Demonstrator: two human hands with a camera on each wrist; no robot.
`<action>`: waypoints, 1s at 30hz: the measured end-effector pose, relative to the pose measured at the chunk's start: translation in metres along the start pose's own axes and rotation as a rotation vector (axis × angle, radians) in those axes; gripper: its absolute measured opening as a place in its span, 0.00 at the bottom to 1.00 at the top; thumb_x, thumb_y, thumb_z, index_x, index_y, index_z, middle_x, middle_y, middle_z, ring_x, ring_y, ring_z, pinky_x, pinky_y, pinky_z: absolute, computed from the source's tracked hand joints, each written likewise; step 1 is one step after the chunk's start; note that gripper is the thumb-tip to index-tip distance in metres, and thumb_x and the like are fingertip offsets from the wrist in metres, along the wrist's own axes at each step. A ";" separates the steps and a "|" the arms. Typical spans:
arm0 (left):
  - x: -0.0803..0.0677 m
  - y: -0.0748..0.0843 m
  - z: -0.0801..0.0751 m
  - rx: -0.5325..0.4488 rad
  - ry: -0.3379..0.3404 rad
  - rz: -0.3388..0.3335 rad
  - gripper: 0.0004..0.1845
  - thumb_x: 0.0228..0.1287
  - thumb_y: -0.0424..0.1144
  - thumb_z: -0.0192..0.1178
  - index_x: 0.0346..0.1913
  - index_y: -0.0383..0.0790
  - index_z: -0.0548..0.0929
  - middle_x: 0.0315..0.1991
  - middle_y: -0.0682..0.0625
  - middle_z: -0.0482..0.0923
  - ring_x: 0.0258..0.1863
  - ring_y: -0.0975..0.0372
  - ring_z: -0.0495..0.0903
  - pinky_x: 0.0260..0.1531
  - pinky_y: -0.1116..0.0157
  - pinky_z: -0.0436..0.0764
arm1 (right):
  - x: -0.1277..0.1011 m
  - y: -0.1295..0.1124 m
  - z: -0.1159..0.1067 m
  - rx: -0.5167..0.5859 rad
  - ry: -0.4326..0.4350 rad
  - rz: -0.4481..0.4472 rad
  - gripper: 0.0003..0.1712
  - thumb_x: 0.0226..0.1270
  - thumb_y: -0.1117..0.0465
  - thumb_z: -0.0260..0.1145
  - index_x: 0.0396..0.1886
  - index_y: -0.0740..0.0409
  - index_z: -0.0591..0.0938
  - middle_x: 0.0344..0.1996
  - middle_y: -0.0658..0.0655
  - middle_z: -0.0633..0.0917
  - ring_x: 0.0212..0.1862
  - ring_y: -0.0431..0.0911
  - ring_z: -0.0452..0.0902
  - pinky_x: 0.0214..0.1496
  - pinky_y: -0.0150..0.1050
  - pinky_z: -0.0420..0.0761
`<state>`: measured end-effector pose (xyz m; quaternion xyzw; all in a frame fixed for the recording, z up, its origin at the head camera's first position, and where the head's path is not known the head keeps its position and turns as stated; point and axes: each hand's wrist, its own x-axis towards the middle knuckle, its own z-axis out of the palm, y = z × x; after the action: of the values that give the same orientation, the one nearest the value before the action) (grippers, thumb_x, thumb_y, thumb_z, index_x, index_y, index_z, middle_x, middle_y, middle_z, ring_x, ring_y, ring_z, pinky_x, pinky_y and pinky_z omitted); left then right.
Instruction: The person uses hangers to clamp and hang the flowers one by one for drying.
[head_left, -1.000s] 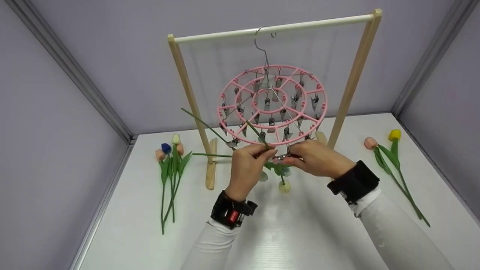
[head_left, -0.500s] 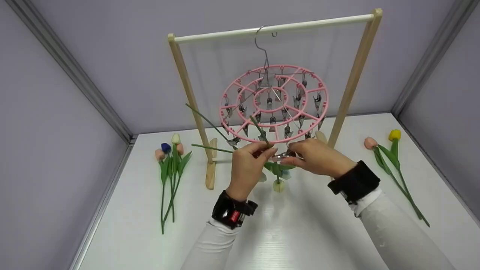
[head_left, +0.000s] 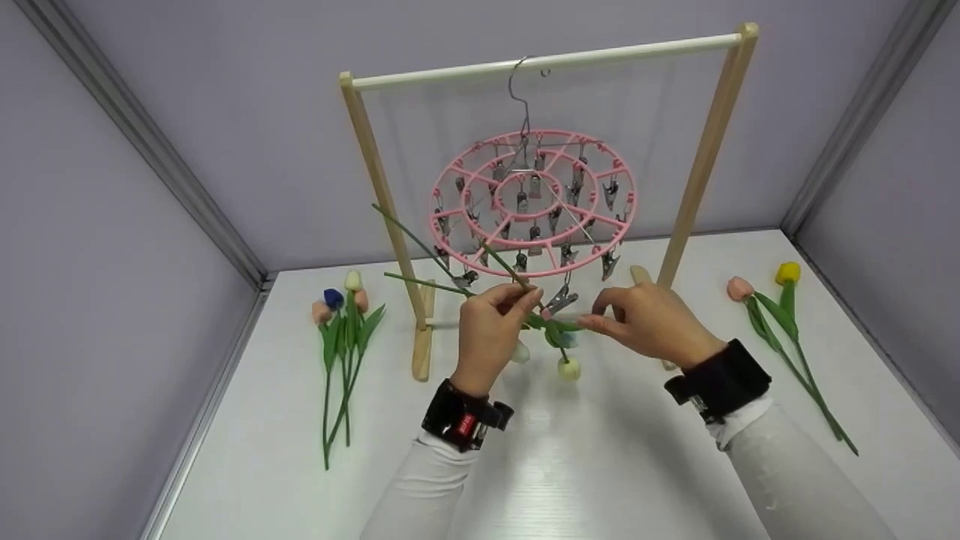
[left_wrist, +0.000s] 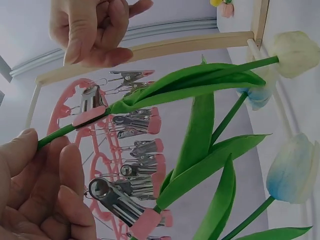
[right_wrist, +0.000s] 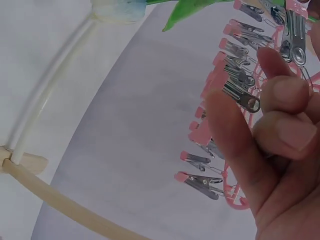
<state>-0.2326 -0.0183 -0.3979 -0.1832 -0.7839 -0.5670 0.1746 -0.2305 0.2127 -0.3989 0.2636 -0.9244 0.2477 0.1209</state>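
Note:
My left hand (head_left: pixel 487 330) pinches the green stem of an artificial tulip with a pale yellow-white bloom (head_left: pixel 569 368), which hangs head down. A metal clip (head_left: pixel 560 301) with pink tips is closed on that stem, just beyond my fingertips; the left wrist view shows its pink pad (left_wrist: pixel 90 116) against the stem. This clip dangles from the front of a round pink clip hanger (left_wrist: pixel 60 112). My right hand (head_left: pixel 652 319) is right of the clip, apart from it, fingers loosely bent around nothing. White-blue tulips (left_wrist: pixel 292 170) hang alongside, one stem held by another clip (left_wrist: pixel 117 202).
The hanger's hook (head_left: pixel 517 86) sits on the white bar (head_left: pixel 622 54) of a wooden stand (head_left: pixel 701 165). Several tulips (head_left: pixel 341 337) lie on the table (head_left: pixel 247 420) at left. A pink tulip (head_left: pixel 739 289) and a yellow tulip (head_left: pixel 788 272) lie at right.
My right hand has let go of the clip and drawn back to the right. The clip now hangs on the stem, and the hanger has swung slightly left. My left hand keeps its pinch.

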 end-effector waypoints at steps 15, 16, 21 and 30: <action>0.001 -0.015 -0.003 0.000 0.000 -0.107 0.10 0.61 0.45 0.62 0.37 0.44 0.87 0.26 0.46 0.83 0.23 0.57 0.80 0.21 0.67 0.75 | -0.042 0.007 0.009 0.083 0.059 0.077 0.15 0.62 0.43 0.62 0.23 0.46 0.82 0.13 0.42 0.73 0.16 0.36 0.64 0.19 0.35 0.65; 0.001 -0.016 -0.003 -0.004 0.000 -0.106 0.10 0.61 0.45 0.62 0.37 0.42 0.87 0.26 0.47 0.83 0.23 0.55 0.81 0.21 0.67 0.75 | -0.044 0.006 0.009 0.084 0.062 0.081 0.15 0.62 0.43 0.63 0.23 0.46 0.83 0.13 0.41 0.73 0.16 0.36 0.65 0.19 0.35 0.65; 0.001 -0.017 -0.002 -0.022 0.008 -0.104 0.11 0.61 0.44 0.63 0.38 0.39 0.87 0.26 0.56 0.83 0.25 0.47 0.81 0.22 0.67 0.76 | -0.052 0.005 0.008 0.104 0.077 0.106 0.14 0.62 0.45 0.64 0.23 0.45 0.83 0.13 0.41 0.73 0.16 0.37 0.64 0.18 0.35 0.65; -0.005 -0.020 -0.004 -0.024 0.009 -0.132 0.13 0.60 0.45 0.64 0.42 0.39 0.86 0.31 0.55 0.84 0.24 0.55 0.82 0.23 0.67 0.77 | -0.067 0.009 0.007 0.127 0.107 0.135 0.13 0.63 0.44 0.62 0.23 0.43 0.83 0.12 0.40 0.72 0.15 0.36 0.63 0.18 0.34 0.64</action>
<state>-0.2375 -0.0288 -0.4154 -0.1308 -0.7864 -0.5877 0.1383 -0.1803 0.2449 -0.4320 0.1944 -0.9147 0.3271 0.1363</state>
